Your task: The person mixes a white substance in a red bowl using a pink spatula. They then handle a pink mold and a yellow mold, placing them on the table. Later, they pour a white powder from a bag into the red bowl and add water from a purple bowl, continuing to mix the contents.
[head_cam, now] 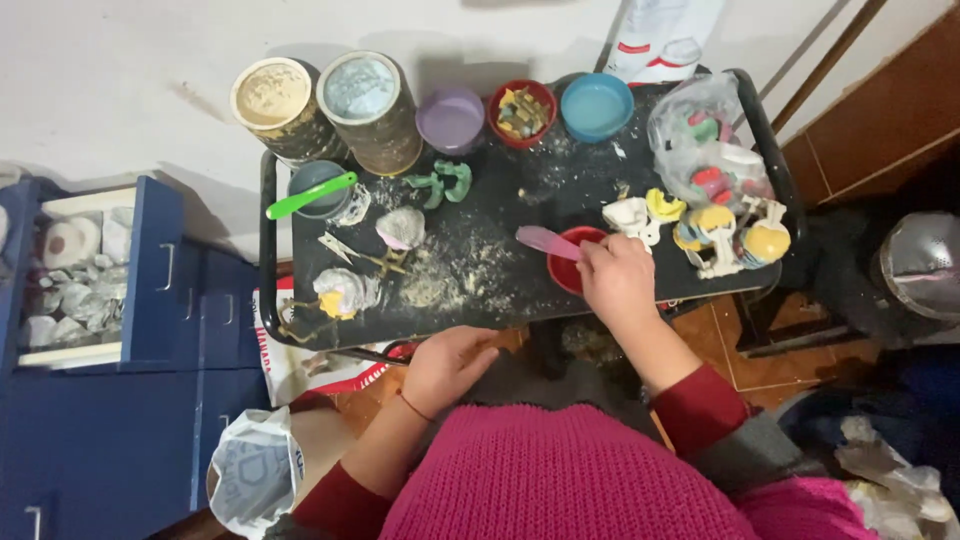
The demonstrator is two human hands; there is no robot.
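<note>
My right hand [618,283] grips a pink spatula [546,241] whose blade lies over the rim of a small red bowl [567,271] at the front of a black tray table [500,215]. My left hand [447,367] rests below the table's front edge with its fingers loosely curled and nothing in it. Spilled pale powder [440,280] covers the table between the two hands. Just right of the red bowl stand white and yellow dental casts [725,238].
At the back stand two tall cans [330,105], a purple bowl [452,118], a red bowl of small pieces [522,112] and a blue bowl [597,106]. A cup with a green spatula [318,192], green moulds [445,182], a clear bag [708,140] and blue drawers [120,300] are around.
</note>
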